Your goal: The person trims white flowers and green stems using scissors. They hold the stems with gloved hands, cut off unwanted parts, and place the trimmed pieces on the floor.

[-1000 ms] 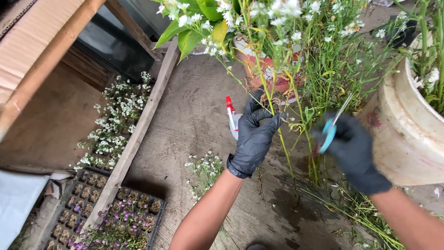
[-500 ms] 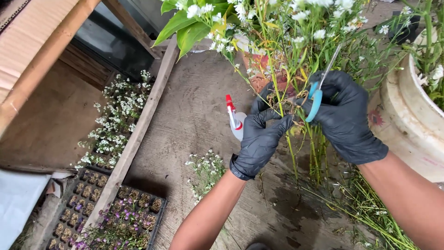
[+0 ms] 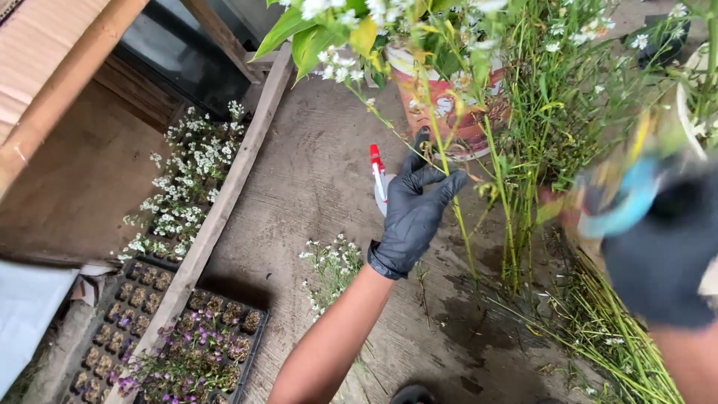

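Observation:
My left hand [image 3: 413, 212] wears a black glove and has its fingers spread, its fingertips against a thin green flower stem [image 3: 458, 224]. This stem rises from a bunch of tall white-flowered plants [image 3: 553, 97] in front of an orange-red pot [image 3: 449, 112]. My right hand [image 3: 662, 247], also in a black glove, is blurred at the right edge. It grips blue-handled scissors [image 3: 624, 198] close to the stems. A red and white spray bottle [image 3: 378, 173] lies on the concrete just left of my left hand.
A wooden plank [image 3: 224, 209] runs diagonally beside trays of white flowers [image 3: 187, 183] and purple-flowered seedlings [image 3: 198, 348]. Cut stems [image 3: 621, 337] lie on the floor at the lower right. A small white sprig [image 3: 333, 262] lies near my forearm. A cardboard box [image 3: 45, 52] sits at the upper left.
My right hand has pulled away to the right with the scissors and is now blurred. My left hand has opened its fingers and sits lower on the stems.

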